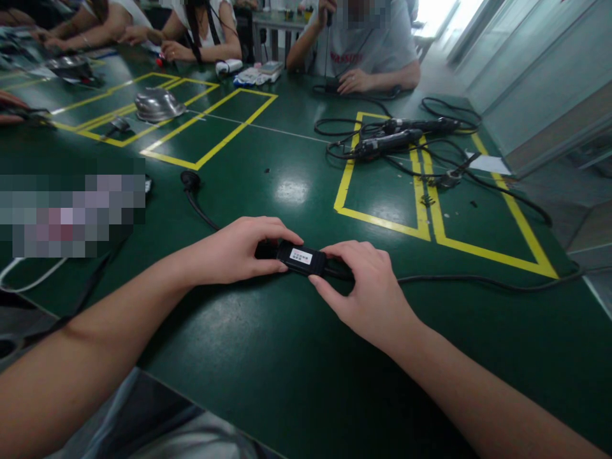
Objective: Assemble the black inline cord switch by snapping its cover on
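A small black box (302, 258) with a white label lies on the green table (287, 357) between my hands, and a black cable (478, 279) runs off from it to the right. My left hand (236, 250) is closed round the box's left end. My right hand (366, 290) is closed over the right end, where the cable comes out. Both hands rest on the table top.
Yellow tape outlines (430, 229) mark squares on the table. A pile of black tools and coiled cables (401, 137) lies at the back right, a metal bowl (157, 104) at the back left. A black plug and cord (191, 182) lie left of centre. Other people sit along the far edge.
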Available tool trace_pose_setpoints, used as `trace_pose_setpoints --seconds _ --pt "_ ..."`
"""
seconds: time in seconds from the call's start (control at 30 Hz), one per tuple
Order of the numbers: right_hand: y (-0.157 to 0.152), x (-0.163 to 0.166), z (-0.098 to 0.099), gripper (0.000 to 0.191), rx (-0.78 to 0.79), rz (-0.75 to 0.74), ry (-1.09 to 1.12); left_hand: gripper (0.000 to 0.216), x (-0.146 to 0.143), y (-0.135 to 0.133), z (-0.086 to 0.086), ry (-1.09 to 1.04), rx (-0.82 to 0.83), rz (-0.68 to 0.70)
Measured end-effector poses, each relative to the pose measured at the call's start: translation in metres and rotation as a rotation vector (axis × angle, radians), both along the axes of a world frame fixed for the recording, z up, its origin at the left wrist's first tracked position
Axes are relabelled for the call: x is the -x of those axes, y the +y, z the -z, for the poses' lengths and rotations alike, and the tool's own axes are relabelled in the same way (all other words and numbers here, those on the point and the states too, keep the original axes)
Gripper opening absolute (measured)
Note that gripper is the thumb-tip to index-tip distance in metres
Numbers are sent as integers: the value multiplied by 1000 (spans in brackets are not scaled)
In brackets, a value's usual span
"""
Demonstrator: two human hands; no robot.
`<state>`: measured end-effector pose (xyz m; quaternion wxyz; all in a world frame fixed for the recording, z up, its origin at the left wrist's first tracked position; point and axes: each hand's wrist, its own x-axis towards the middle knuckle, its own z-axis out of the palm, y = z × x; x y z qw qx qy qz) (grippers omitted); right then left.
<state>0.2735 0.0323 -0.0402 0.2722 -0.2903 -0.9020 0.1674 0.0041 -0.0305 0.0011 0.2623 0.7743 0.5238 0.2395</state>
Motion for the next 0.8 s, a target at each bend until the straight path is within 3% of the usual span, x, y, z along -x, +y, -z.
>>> trace_pose_setpoints --seconds 0.63,0.8 --pt "0 -1 0 36 -53 -20 -61 41 -1 -1 0 -3 45 -42" --pt "0 -2 1 36 -87 -45 -60 34 -3 -1 -3 -1 62 -58"
